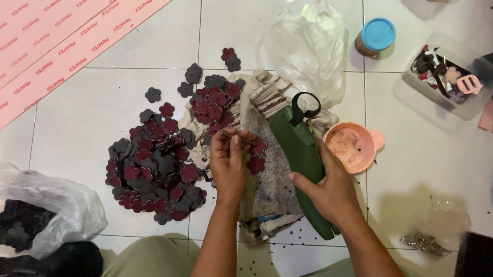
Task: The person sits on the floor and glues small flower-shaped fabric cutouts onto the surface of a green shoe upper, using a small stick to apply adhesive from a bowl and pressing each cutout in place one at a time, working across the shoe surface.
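Observation:
My left hand (228, 162) pinches a thin dark metal pin (241, 137) between fingertips, above a dark red flower-shaped cutout (256, 164) lying on a woven cloth (272, 177). My right hand (326, 188) grips a long green tool (300, 157) with a black looped handle at its far end, laid across the cloth. To the left of my left hand, a big pile of dark red and grey flower-shaped cutouts (155, 171) spreads over the white tiled floor.
A pink bowl (353, 146) sits right of the green tool. Behind it lie a clear plastic bag (310, 45), a blue-lidded jar (375, 36) and a clear box of small items (451, 74). A bag of dark cutouts (28, 218) sits bottom left; pink sheets (53, 33) top left.

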